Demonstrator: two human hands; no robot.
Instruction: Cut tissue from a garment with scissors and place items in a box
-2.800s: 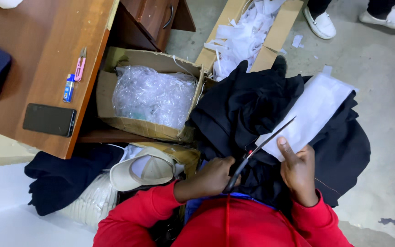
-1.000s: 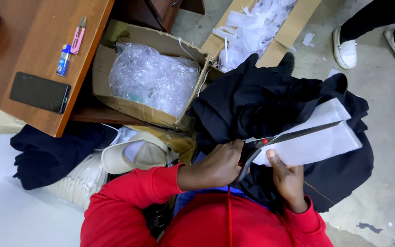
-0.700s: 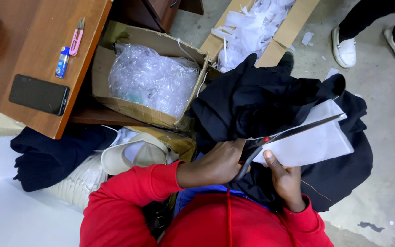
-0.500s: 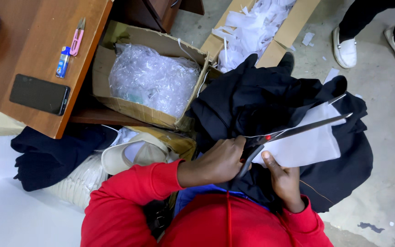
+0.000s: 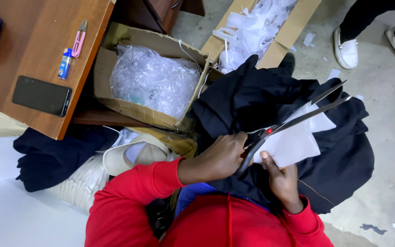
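Observation:
My left hand [image 5: 220, 158] grips the dark handles of long scissors [image 5: 298, 116]; the blades point up and to the right and stand slightly apart at the tips. My right hand [image 5: 280, 179] pinches the lower edge of a white piece of fabric [image 5: 296, 142] that lies under the blades. Both hands rest over a heap of black garment [image 5: 270, 91] on my lap. My sleeves are red.
A cardboard box of crumpled clear plastic [image 5: 154, 82] sits to the left of the garment, and a box of white scraps [image 5: 252, 32] is behind it. A wooden desk [image 5: 28, 55] holds a phone [image 5: 42, 96], lighter and pink clippers. A cap [image 5: 133, 155] lies nearby. Another person's shoes [image 5: 348, 45] are top right.
The scissors have swung from pointing steeply up to lying flatter across the white fabric. Less of the white piece shows now, and the blade tips have parted.

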